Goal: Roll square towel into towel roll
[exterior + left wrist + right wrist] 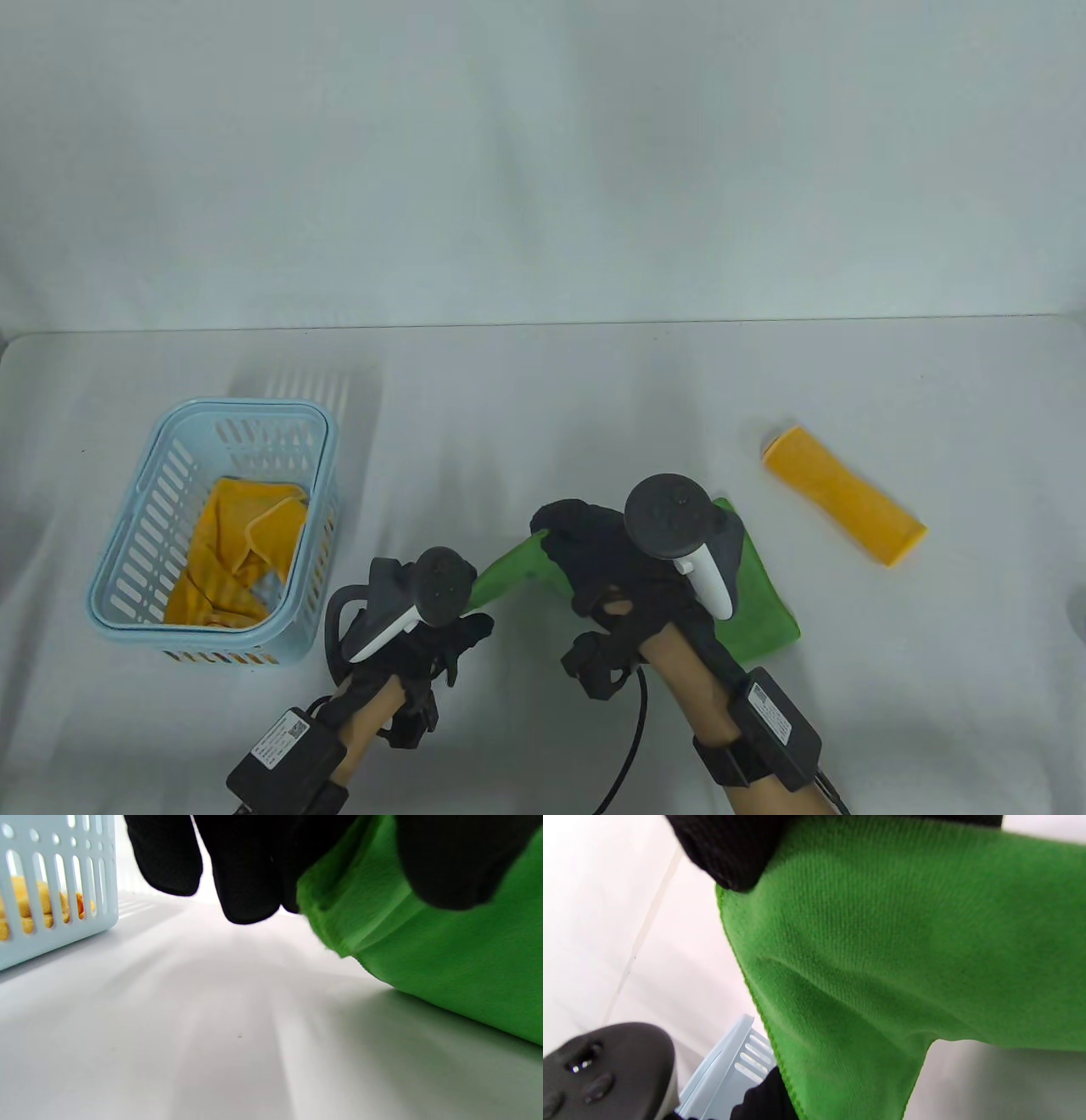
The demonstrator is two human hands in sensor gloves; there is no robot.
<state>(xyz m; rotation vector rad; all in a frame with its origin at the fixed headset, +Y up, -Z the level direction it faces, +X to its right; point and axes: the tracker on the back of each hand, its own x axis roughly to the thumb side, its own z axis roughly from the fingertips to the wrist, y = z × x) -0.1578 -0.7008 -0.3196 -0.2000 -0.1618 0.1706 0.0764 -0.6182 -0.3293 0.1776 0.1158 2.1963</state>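
Table view: the green towel [755,594] lies near-centre under your right hand [632,560]; your left hand [441,632] holds its left corner. Left wrist view: thumb and fingers [250,870] pinch a soft, limp edge. Right wrist view: fingertips [729,853] pinch the far hem; grip corners, it will sag.

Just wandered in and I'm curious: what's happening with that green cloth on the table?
A person in black sensor gloves is working a green towel on the white table. The right hand grips its far part, the left hand holds its near left end. The towel is partly lifted and not yet rolled. A finished orange roll lies to the right; a blue basket holding orange cloth stands left.
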